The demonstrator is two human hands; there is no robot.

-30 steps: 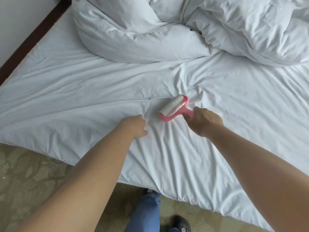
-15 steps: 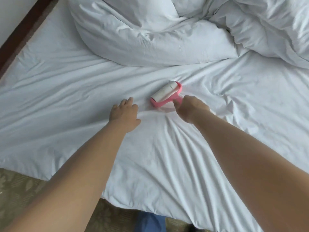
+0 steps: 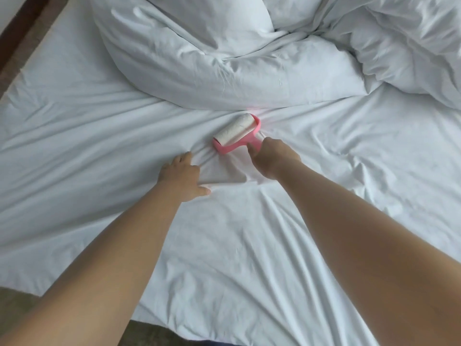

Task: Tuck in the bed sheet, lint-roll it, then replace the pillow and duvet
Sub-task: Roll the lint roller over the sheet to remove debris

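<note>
The right hand (image 3: 273, 156) is closed around the pink handle of the lint roller (image 3: 237, 133), whose white sticky roll, flecked with fine lint, lies pressed on the white bed sheet (image 3: 74, 136) near the middle of the bed. The roller sits just in front of the bunched white duvet (image 3: 249, 71), which is heaped across the far part of the mattress; whether the pillow lies among those folds cannot be told. The left hand (image 3: 180, 177) rests flat and open on the sheet, fingers spread, just left of the roller and not touching it. The sheet wrinkles outward from the spot between the two hands. A dark wooden frame (image 3: 22, 28) runs along the bed's upper left, and patterned carpet (image 3: 15, 295) shows at the lower left.
</note>
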